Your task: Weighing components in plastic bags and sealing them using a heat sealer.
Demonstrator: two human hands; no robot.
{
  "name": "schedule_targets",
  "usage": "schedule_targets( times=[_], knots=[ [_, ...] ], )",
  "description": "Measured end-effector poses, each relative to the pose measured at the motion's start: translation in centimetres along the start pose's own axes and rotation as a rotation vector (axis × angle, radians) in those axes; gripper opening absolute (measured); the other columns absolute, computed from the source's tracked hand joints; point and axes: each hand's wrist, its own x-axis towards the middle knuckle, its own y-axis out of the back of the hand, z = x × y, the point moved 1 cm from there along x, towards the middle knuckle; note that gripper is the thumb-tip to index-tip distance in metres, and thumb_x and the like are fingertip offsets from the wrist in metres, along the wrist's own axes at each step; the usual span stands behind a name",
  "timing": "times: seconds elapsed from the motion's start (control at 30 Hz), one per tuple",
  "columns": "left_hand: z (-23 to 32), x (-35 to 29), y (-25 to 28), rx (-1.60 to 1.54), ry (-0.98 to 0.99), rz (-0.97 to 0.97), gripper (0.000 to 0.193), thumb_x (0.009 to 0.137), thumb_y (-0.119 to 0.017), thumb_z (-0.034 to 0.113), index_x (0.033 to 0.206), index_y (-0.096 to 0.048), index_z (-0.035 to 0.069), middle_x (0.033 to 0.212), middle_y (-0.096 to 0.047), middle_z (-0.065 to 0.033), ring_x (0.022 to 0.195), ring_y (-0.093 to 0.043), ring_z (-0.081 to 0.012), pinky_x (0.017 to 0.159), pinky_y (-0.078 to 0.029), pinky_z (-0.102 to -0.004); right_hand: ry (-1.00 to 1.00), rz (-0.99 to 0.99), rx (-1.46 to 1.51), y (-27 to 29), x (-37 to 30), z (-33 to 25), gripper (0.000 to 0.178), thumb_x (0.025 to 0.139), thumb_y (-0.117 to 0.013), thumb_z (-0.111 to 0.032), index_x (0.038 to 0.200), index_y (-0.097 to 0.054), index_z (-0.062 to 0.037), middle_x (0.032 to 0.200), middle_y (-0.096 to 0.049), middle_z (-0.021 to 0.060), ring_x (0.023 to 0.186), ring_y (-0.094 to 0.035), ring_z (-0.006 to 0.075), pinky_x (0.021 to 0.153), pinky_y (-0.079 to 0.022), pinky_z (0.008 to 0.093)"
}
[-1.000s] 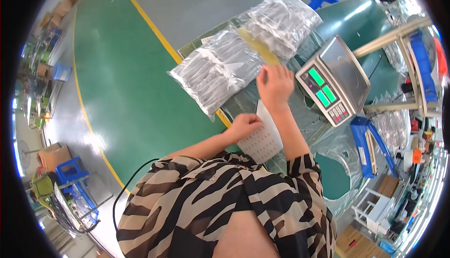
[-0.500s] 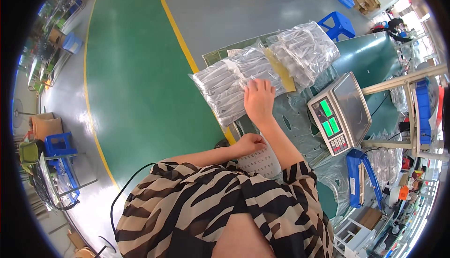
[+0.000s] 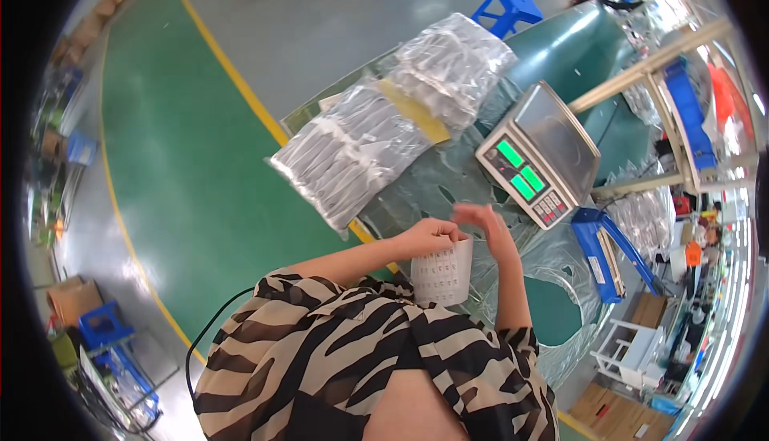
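Observation:
A white sheet of small printed labels (image 3: pixel 439 274) hangs upright close to my body, its upper edge pinched in my left hand (image 3: pixel 432 237). My right hand (image 3: pixel 486 221) is just to the right of the sheet's top, its fingers stretched toward my left hand and partly blurred; I see nothing in them. Beyond both hands lies a row of clear plastic bags with grey contents (image 3: pixel 344 153), spread side by side on the table. A second stack of the same bags (image 3: pixel 456 64) lies farther back, with a yellow strip (image 3: pixel 412 111) between the two.
A counting scale (image 3: pixel 538 157) with lit green displays stands right of the bags. Near it are a blue tool with a long lever (image 3: pixel 601 257) and a beige frame (image 3: pixel 653 60). Loose plastic film (image 3: pixel 513 281) covers the table. A blue stool (image 3: pixel 506 10) stands behind.
My right hand has left the bags and come back to the label sheet. My left hand has raised the sheet slightly. The view has turned, so the bags and scale appear farther left.

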Motion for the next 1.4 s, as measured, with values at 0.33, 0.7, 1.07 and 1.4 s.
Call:
schedule_targets(
  times=[0.33,0.7,1.07,1.4],
  knots=[
    [4.6,8.9,3.3,1.039,-0.018,-0.205,0.013,0.074,-0.055,0.01,0.085,-0.057,0.003,0.097,-0.065,-0.013,0.08,-0.061,-0.0247,0.072,-0.047,-0.0342,0.005,0.395,-0.84,6.8,-6.1,0.7,0.016,0.082,-0.064,-0.019,0.085,-0.062,-0.0032,0.087,-0.061,0.0083,0.076,-0.06,0.0207,0.068,-0.046,0.035],
    [5.1,7.4,7.5,1.174,-0.49,0.426,0.028,0.07,-0.067,0.014,0.096,-0.058,0.007,0.095,-0.059,-0.0122,0.089,-0.058,-0.0323,0.077,-0.048,-0.0425,0.769,-0.003,-1.574,0.5,11.6,-7.1,0.047,0.073,-0.056,-0.007,0.12,-0.053,-0.0044,0.127,-0.052,0.0072,0.076,-0.063,0.022,0.067,-0.048,0.0354],
    [9.5,10.9,26.8,1.089,-0.187,1.098,0.051,0.077,-0.068,0.025,0.12,-0.048,0.006,0.082,-0.064,-0.0118,0.078,-0.061,-0.0319,0.074,-0.048,-0.0452,0.91,-0.105,-1.825,3.1,16.8,-7.4,0.011,0.067,-0.056,-0.011,0.078,-0.055,-0.0073,0.084,-0.052,0.0082,0.081,-0.054,0.0239,0.066,-0.046,0.0327],
    [16.6,11.8,24.7,0.551,-0.316,0.841,0.032,0.082,-0.047,0.001,0.108,-0.064,0.006,0.064,-0.059,-0.0073,0.059,-0.058,-0.0146,0.058,-0.046,-0.0303,0.958,-0.148,-1.773,5.3,17.1,-13.7,0.01,0.068,-0.056,-0.009,0.078,-0.054,-0.0064,0.081,-0.051,0.0081,0.082,-0.054,0.0242,0.071,-0.048,0.0327]
  ],
)
